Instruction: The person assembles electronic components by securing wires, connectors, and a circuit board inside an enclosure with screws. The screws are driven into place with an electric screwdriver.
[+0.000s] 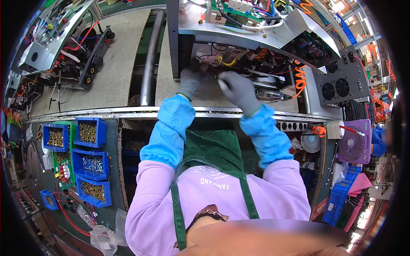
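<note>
A sheet-metal equipment chassis (239, 32), with wiring and parts inside, stands on the bench in front of me. Grey-gloved, my left hand (189, 82) reaches in at the chassis's lower left; its fingertips are blurred against the dark interior. My right hand (240, 90), in a grey glove too, is closed with curled fingers at the front opening. What it pinches, if anything, is too small to make out. A yellow cable (227, 62) and white parts sit inside beyond my hands. Just right of my right hand lies a power screwdriver (271, 94).
Blue bins (92, 164) of screws stand at my left. An orange coiled hose (300, 81) hangs beside a black panel with fans (341, 85). Another opened chassis (64, 51) sits far left, past a metal roller (152, 59). A purple fan (355, 141) stands at right.
</note>
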Action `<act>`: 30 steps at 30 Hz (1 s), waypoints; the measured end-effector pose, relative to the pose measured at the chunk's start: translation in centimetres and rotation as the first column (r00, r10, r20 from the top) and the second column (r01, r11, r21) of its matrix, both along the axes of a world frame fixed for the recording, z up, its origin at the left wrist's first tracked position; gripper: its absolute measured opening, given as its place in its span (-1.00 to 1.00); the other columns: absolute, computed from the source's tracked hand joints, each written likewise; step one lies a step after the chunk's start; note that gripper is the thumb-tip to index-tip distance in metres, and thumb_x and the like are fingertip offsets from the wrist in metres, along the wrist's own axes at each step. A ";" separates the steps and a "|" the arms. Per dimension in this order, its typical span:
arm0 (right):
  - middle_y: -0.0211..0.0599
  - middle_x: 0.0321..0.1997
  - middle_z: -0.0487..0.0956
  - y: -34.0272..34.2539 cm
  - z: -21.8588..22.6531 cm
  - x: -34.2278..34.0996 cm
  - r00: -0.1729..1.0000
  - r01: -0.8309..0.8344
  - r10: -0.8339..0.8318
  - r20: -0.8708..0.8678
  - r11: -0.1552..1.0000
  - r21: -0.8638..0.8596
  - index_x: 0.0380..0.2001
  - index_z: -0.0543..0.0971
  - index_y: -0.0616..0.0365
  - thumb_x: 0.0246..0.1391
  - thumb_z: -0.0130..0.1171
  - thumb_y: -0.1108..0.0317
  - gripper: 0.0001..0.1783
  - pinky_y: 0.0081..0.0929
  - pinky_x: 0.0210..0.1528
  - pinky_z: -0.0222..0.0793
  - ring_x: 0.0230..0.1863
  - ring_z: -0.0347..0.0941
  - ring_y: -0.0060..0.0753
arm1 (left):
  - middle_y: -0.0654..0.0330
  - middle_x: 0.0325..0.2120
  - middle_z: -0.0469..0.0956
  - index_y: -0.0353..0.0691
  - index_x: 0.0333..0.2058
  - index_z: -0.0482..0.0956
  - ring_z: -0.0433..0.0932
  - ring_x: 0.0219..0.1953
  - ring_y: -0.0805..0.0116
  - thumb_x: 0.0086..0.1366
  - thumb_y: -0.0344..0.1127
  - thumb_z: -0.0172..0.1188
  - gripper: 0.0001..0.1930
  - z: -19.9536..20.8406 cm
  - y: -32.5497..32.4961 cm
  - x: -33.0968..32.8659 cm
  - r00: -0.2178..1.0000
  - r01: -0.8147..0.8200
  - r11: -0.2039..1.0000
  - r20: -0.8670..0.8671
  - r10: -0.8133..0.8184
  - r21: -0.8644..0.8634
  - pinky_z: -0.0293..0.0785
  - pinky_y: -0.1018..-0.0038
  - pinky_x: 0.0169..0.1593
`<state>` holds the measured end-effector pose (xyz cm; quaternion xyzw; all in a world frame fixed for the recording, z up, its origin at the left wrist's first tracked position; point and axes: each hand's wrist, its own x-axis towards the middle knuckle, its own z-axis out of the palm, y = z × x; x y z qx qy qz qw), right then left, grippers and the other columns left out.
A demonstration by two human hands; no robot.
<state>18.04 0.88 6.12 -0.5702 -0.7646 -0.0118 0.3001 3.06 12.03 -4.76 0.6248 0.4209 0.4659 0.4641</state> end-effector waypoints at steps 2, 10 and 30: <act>-0.17 -0.32 0.57 -2.1 0.4 4.5 0.901 0.310 -0.129 0.414 0.859 -0.408 -0.19 0.52 -0.02 0.00 0.03 0.07 -0.65 -0.16 -0.23 0.43 -0.26 0.52 -0.11 | 0.07 -0.28 0.54 -0.26 -0.12 0.49 0.54 -0.28 0.22 0.16 -0.16 0.15 -0.63 0.1 0.0 0.0 0.998 0.045 0.995 0.055 -0.040 -0.089 0.51 0.39 -0.29; -0.17 0.17 0.29 -4.5 -2.5 18.5 0.823 0.480 -0.134 0.553 0.684 -0.549 0.06 0.37 -0.12 -0.21 0.18 0.09 -0.35 -0.19 0.17 0.18 0.17 0.21 0.01 | 0.22 -0.23 0.50 -0.28 -0.09 0.45 0.54 -0.26 0.35 0.17 -0.29 0.21 -0.65 0.1 0.2 0.6 0.970 0.104 0.945 0.241 -0.028 -0.309 0.59 0.43 -0.35; -0.28 -0.44 0.48 -16.1 2.2 4.6 -0.006 -0.728 -0.786 -0.618 0.427 -0.536 0.02 0.30 0.11 0.01 0.00 -0.25 -0.29 -0.55 -0.54 0.47 -0.56 0.44 -0.43 | 0.16 -0.29 0.48 -0.28 -0.09 0.37 0.54 -0.31 0.30 0.15 -0.40 0.19 -0.65 2.9 -1.2 0.7 0.851 0.223 0.913 0.526 -0.012 -0.340 0.59 0.39 -0.34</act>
